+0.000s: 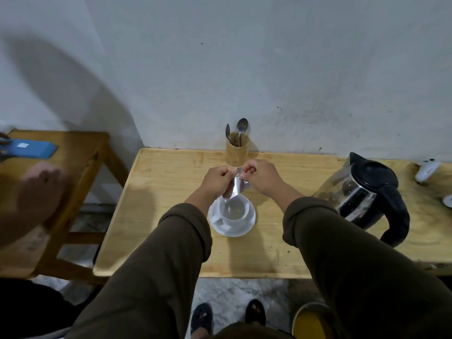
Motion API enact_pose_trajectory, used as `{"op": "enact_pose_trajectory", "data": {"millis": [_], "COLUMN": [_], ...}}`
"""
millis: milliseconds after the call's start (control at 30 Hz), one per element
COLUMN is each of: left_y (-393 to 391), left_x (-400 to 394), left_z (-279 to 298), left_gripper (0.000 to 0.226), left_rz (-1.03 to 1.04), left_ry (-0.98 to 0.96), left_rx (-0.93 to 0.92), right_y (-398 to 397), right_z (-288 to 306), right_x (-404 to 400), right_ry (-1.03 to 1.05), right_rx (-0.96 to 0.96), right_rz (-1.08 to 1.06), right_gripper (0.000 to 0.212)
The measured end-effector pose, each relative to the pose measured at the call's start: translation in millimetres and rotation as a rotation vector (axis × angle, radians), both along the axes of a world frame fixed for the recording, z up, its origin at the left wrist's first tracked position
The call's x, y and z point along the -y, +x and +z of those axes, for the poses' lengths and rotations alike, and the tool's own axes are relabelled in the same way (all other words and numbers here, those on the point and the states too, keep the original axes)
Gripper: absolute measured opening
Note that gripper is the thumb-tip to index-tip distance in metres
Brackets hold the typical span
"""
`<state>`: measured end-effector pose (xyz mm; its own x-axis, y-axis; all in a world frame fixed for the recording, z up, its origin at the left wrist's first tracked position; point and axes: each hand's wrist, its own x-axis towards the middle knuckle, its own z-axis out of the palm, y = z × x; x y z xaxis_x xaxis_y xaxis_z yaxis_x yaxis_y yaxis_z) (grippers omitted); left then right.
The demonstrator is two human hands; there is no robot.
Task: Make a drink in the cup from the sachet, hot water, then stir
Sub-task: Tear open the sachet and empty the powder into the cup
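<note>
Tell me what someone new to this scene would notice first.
Two bare hands, left hand and right hand, pinch a crinkled silver foil sachet just above a white ceramic cup on its white saucer, mid-table. A glass kettle with black lid and handle stands to the right; a bamboo holder with metal spoons sits against the wall.

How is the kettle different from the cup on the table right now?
The kettle is far bigger than the cup. The kettle has a clear body with a black lid and handle; the cup is plain white. The kettle stands directly on the table to the right, while the cup sits on a white saucer in the middle, below the hands tearing the sachet. Both stand upright, untouched, each with one handle.
</note>
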<state>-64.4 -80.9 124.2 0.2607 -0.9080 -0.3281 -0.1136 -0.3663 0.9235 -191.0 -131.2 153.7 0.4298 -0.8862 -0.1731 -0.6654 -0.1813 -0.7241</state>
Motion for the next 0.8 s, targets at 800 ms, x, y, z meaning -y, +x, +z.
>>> {"op": "enact_pose_trajectory", "data": {"millis": [800], "left_y": [4], "left_x": [-12], "left_z": [-37], "left_gripper": [0.028], "left_rz": [0.069], "left_ry": [0.34], "left_rx": [0.278], "right_y": [-5], "right_z": [-34], "right_x": [-28], "right_ry": [-0.041], "right_rx": [-0.164], "right_rz": [0.245], "right_gripper": [0.01]}}
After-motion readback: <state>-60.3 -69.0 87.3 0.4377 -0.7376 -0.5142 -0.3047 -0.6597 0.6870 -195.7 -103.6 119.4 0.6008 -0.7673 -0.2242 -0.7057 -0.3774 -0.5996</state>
